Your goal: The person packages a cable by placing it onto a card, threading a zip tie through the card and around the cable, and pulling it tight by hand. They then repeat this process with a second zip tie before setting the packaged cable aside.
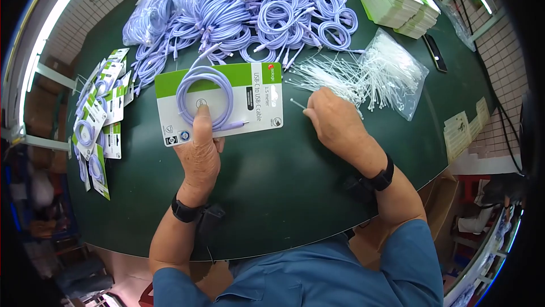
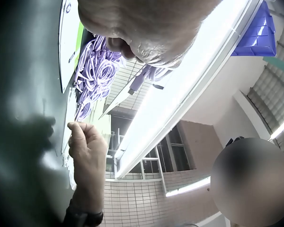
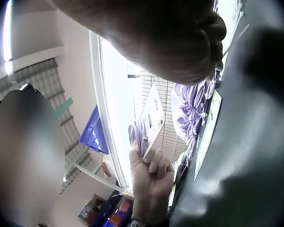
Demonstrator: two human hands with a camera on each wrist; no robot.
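My left hand (image 1: 198, 156) holds up a green-and-white USB-C cable card (image 1: 264, 94). Its thumb presses a coiled lilac cable (image 1: 228, 94) flat against the card's front, while the other fingers are mostly hidden behind. One plug of the cable lies along the card's lower edge and another end sticks out above the top. To the right, my right hand (image 1: 338, 117) pinches a thin white cable tie (image 1: 298, 104) between thumb and fingers, its end pointing toward the card. In the right wrist view the left hand (image 3: 151, 184) grips the card from below.
Loose white cable ties (image 1: 326, 80) spill from a clear bag (image 1: 406, 88) beyond the right hand. A big heap of lilac cables (image 1: 238, 9) covers the back of the green table (image 1: 272, 210). Carded cables (image 1: 91, 119) lie at left, stacked cards (image 1: 392, 0) at back right.
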